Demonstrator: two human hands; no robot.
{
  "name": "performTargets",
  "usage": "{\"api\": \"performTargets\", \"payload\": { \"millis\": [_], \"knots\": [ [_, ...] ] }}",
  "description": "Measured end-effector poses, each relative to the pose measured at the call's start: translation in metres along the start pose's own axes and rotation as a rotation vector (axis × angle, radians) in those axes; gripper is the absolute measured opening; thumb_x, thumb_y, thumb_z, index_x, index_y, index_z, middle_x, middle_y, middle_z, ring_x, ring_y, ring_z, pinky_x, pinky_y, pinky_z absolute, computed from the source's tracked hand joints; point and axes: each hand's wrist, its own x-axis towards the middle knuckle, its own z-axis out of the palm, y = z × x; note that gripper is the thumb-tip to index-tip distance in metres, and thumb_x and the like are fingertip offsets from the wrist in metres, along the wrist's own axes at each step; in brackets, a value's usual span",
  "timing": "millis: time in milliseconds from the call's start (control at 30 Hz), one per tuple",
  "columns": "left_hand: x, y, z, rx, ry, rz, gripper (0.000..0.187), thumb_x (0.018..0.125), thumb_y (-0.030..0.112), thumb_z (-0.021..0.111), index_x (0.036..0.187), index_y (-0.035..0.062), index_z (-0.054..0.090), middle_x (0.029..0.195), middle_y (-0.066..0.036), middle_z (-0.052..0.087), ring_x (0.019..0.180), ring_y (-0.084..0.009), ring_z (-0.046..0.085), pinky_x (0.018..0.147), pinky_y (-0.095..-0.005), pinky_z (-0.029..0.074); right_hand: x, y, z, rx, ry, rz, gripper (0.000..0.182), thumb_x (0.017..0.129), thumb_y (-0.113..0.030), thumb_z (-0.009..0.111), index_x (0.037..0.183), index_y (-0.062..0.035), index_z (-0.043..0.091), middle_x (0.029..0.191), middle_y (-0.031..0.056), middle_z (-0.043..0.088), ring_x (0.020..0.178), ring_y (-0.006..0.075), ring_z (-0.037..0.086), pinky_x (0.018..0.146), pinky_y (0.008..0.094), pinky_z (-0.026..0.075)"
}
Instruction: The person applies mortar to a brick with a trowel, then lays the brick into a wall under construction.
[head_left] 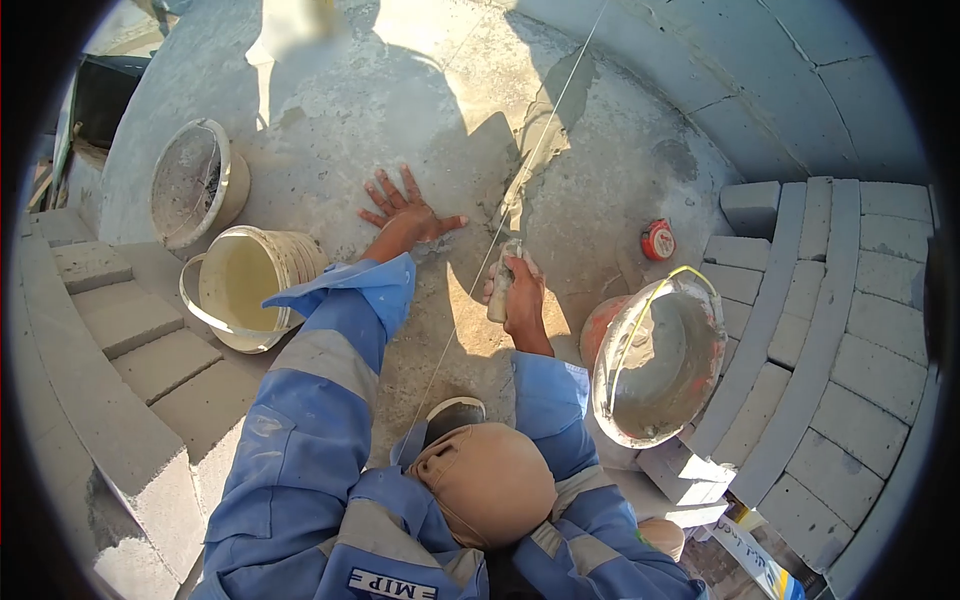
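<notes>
**Trowel on slab, left hand braced**

Concrete slab fills the frame, grey block courses curving round its right side. Mortar bucket tipped just right of the right arm, wet mix inside. Pale empty bucket on its side left of the left sleeve, sieve above it. Red tape measure near the blocks. Left hand open, fingers spread flat on the slab. Right hand closed round a trowel handle, blade on the mortar strip along a taut string line.
</notes>
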Motion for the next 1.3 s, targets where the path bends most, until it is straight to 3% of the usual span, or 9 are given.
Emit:
{"api": "performTargets", "payload": {
  "millis": [233,367,433,533,833,1067,1167,1267,1300],
  "knots": [
    [0.003,0.001,-0.003,0.025,0.009,-0.017,0.154,0.06,0.086,0.067,0.147,0.0116,-0.035,0.15,-0.029,-0.039,0.133,-0.0507,-0.041,0.101,-0.0771,-0.011,0.005,-0.021,0.012,-0.038,0.007,-0.096,0.019,0.09,-0.021,0.059,0.1,-0.0057,0.058,0.068,0.0064,0.058,0.047,0.0166,0.055,0.041,0.0312,0.046],
    [0.004,0.002,-0.002,0.018,0.049,0.002,0.153,0.06,0.086,0.068,0.147,0.0114,-0.034,0.15,-0.03,-0.038,0.135,-0.0507,-0.04,0.102,-0.0765,-0.011,0.016,-0.027,0.007,-0.06,0.015,-0.01,0.02,0.089,-0.022,0.06,0.1,-0.0053,0.057,0.067,0.0065,0.057,0.046,0.0169,0.055,0.04,0.0314,0.046],
    [0.002,0.001,-0.002,0.023,0.021,-0.016,0.153,0.06,0.085,0.068,0.148,0.011,-0.034,0.15,-0.03,-0.039,0.135,-0.0508,-0.039,0.101,-0.0767,-0.013,0.015,-0.024,0.006,-0.024,-0.021,-0.198,0.021,0.088,-0.022,0.061,0.099,-0.0046,0.057,0.067,0.0066,0.057,0.046,0.0168,0.055,0.04,0.0318,0.046],
    [0.0,0.002,-0.003,0.064,0.028,-0.023,0.151,0.063,0.085,0.066,0.147,0.0101,-0.035,0.15,-0.031,-0.037,0.137,-0.0526,-0.034,0.102,-0.0791,-0.005,0.021,-0.031,0.005,-0.006,-0.012,-0.09,0.021,0.088,-0.022,0.061,0.098,-0.005,0.056,0.067,0.0065,0.057,0.046,0.0166,0.055,0.04,0.0321,0.046],
    [0.0,0.004,-0.004,0.066,0.008,-0.038,0.15,0.065,0.085,0.065,0.146,0.0098,-0.036,0.149,-0.031,-0.039,0.137,-0.053,-0.035,0.104,-0.0777,-0.003,0.025,-0.032,0.001,-0.022,0.044,-0.187,0.028,0.086,-0.026,0.061,0.102,-0.0038,0.057,0.072,0.0085,0.058,0.05,0.018,0.056,0.044,0.0345,0.048],
    [0.0,0.006,-0.005,0.076,-0.003,-0.039,0.15,0.065,0.086,0.064,0.145,0.0097,-0.037,0.149,-0.031,-0.039,0.136,-0.0538,-0.035,0.104,-0.0773,-0.003,0.037,-0.043,0.002,-0.009,-0.008,-0.013,0.028,0.086,-0.026,0.062,0.105,-0.0055,0.058,0.073,0.0079,0.059,0.05,0.0192,0.056,0.045,0.0352,0.048],
    [-0.001,0.004,-0.003,0.08,-0.006,-0.066,0.15,0.065,0.086,0.064,0.145,0.0092,-0.037,0.149,-0.031,-0.039,0.136,-0.0538,-0.035,0.104,-0.0777,-0.004,0.019,-0.051,0.005,-0.09,-0.016,-0.058,0.033,0.086,-0.025,0.062,0.11,-0.0036,0.058,0.075,0.0096,0.06,0.051,0.0182,0.056,0.048,0.0355,0.05],
    [0.0,0.005,-0.004,0.049,-0.024,-0.06,0.151,0.064,0.086,0.064,0.145,0.0091,-0.037,0.149,-0.032,-0.039,0.136,-0.0533,-0.036,0.103,-0.0773,-0.005,0.001,-0.068,0.003,-0.531,0.112,-0.295,0.04,0.087,-0.025,0.062,0.118,0.0005,0.057,0.084,0.0173,0.067,0.065,0.0259,0.067,0.062,0.04,0.055],
    [0.002,0.004,-0.002,0.055,-0.014,-0.041,0.151,0.064,0.086,0.064,0.145,0.0088,-0.037,0.148,-0.032,-0.039,0.136,-0.0535,-0.036,0.103,-0.0777,-0.006,0.0,-0.074,0.002,-0.79,0.218,-0.514,0.044,0.088,-0.025,0.062,0.122,0.0025,0.055,0.091,0.0218,0.068,0.077,0.0313,0.068,0.071,0.0425,0.055]
  ]
}}
